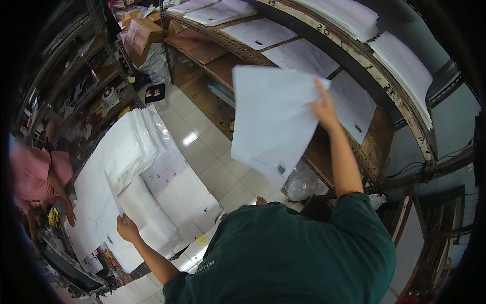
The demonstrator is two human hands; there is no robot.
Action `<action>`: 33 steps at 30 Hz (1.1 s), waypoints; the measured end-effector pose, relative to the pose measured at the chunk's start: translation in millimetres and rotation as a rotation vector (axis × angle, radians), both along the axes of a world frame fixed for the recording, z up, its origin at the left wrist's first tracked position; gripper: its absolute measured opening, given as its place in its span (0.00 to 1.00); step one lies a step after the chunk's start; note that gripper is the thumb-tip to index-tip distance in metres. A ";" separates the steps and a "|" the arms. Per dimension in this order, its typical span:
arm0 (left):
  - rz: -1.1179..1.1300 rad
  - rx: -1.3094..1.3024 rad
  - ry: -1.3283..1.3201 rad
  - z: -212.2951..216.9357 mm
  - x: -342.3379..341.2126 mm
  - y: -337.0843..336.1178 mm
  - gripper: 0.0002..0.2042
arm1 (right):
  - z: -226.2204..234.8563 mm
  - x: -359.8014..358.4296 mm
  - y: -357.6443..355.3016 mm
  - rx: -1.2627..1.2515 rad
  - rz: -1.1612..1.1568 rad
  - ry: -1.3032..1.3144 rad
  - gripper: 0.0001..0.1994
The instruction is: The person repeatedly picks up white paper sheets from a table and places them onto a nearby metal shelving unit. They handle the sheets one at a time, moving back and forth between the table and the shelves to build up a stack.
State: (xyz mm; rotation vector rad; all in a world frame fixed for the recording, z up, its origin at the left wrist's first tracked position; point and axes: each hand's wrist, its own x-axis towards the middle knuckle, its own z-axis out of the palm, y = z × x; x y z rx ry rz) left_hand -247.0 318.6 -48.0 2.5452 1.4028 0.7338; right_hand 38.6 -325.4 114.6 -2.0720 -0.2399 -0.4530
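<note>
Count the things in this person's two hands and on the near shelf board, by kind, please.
White mailer bags raised in the right hand: 1 bunch
White mailer bags held by the left hand: 1 stack
Separate white sheets lying on the wooden shelf: 3
Total: 5

Right hand (324, 109) raised high, arm outstretched, grip pinched shut; left hand (127, 229) low, grip closed.

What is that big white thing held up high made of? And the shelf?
The big white sheet in the right hand looks like a thin plastic mailer bag or paper: smooth and slightly bent. The shelf looks like worn, brown, scuffed wood.
</note>
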 end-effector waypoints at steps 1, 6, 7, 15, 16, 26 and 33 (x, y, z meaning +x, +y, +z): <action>0.000 -0.034 -0.024 8.5 0.8 -16.9 0.14 | 3.5 13.8 -50.8 -0.007 -0.132 0.046 0.39; -0.056 -0.021 -0.090 39.5 -7.4 -72.3 0.16 | -13.0 41.7 -291.6 0.309 -0.534 0.038 0.31; -0.059 0.044 -0.104 39.2 -14.3 -74.1 0.16 | -23.0 43.1 -328.7 0.285 -0.627 0.039 0.31; -0.175 -0.008 -0.217 110.0 -17.0 -135.1 0.14 | -80.2 70.8 -488.4 0.044 -0.954 0.185 0.28; -0.174 -0.043 -0.251 112.4 -16.4 -136.4 0.13 | -87.1 76.2 -495.6 0.027 -0.958 0.196 0.27; -0.239 -0.089 -0.359 174.2 18.4 -212.7 0.13 | -122.5 87.2 -527.7 -0.113 -0.960 0.286 0.24; -0.435 -0.581 -0.756 212.7 37.1 -247.9 0.09 | -125.9 92.0 -532.6 -0.209 -0.947 0.333 0.21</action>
